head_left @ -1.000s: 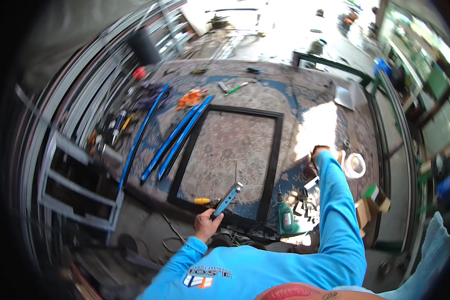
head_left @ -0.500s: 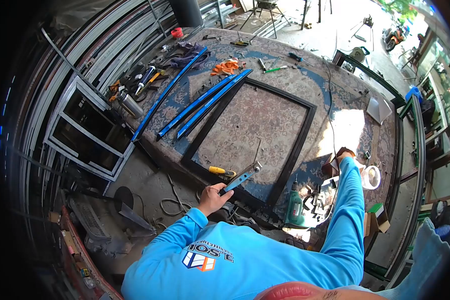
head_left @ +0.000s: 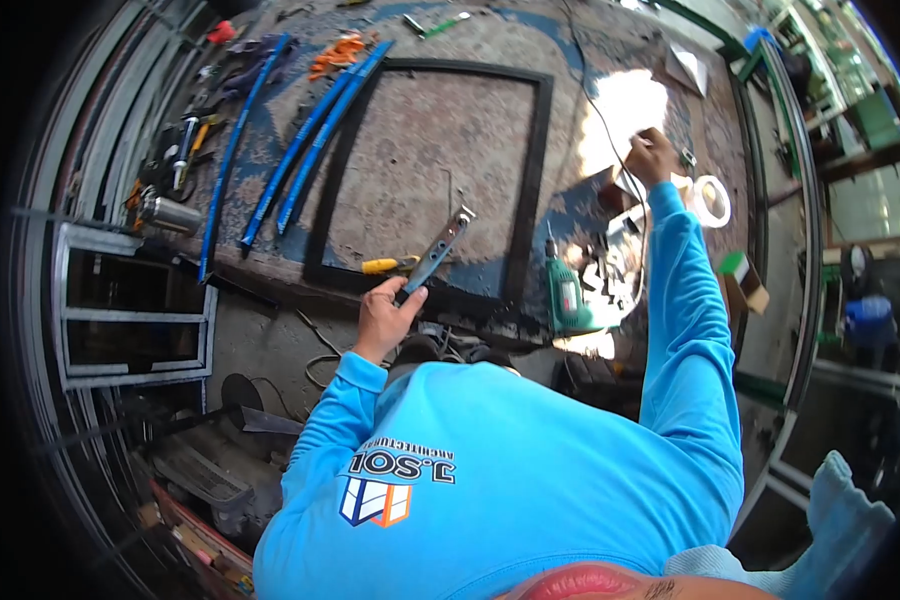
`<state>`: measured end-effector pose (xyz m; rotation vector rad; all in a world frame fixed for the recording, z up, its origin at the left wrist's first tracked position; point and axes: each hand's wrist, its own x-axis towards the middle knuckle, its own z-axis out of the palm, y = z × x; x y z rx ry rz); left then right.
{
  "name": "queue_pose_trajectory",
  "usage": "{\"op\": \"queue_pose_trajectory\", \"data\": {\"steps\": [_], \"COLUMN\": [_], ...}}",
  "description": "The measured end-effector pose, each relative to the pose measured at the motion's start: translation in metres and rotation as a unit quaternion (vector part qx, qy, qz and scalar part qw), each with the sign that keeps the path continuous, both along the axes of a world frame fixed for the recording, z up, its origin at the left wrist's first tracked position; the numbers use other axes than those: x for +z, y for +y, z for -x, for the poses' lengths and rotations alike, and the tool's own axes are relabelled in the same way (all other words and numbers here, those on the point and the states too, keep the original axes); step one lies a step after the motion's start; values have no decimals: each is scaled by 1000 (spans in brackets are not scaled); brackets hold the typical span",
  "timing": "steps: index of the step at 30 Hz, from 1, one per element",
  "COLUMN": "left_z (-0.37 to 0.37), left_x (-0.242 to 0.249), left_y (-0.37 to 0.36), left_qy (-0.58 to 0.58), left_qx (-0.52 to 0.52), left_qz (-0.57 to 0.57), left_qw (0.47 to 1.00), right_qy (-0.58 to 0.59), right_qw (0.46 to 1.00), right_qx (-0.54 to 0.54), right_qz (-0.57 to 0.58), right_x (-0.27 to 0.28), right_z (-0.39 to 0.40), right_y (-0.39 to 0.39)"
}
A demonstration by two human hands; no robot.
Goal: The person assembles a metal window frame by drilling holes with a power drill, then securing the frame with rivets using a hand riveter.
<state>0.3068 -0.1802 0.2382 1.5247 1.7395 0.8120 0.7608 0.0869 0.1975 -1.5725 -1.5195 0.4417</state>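
My left hand (head_left: 386, 318) is closed around the lower end of a flat metal part with holes (head_left: 438, 252), over the near edge of a black rectangular frame (head_left: 536, 170). A yellow-handled tool (head_left: 380, 266) lies just beyond that hand. At the right, my right hand (head_left: 651, 157) has its fingers bent together above a small box (head_left: 618, 192); what it holds, if anything, is too small to name. Near it are a white roll (head_left: 711, 201) and loose metal pieces (head_left: 606, 275). A green drill (head_left: 570, 300) lies between the frame and those pieces.
Blue strips (head_left: 315, 140) lie left of the frame, with orange gloves (head_left: 337, 56) behind them. A metal bottle (head_left: 171, 214) and hand tools are farther left. A dark cable (head_left: 610, 130) crosses the table. An open carton (head_left: 745, 285) stands at the right.
The view has tilted down and shifted. My right hand has risen from the box area and moved slightly away from me. My left hand still holds the metal part.
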Motion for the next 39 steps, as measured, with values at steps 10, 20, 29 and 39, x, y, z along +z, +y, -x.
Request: {"op": "queue_pose_trajectory", "data": {"steps": [10, 20, 29, 39], "left_z": [4, 60, 106, 130], "left_x": [5, -5, -21, -24], "left_y": [31, 52, 58, 40], "left_qy": [-47, -54, -52, -54], "left_qx": [-133, -266, -326, -333], "left_qz": [85, 68, 88, 54], "left_qw": [986, 960, 940, 940], "right_qy": [159, 165, 73, -10], "right_qw": [939, 962, 978, 984], "right_qx": [293, 197, 167, 169], "right_qz": [82, 89, 97, 46], "right_x": [105, 111, 114, 117], "right_z": [193, 237, 278, 301], "right_y": [-164, -205, -235, -256]}}
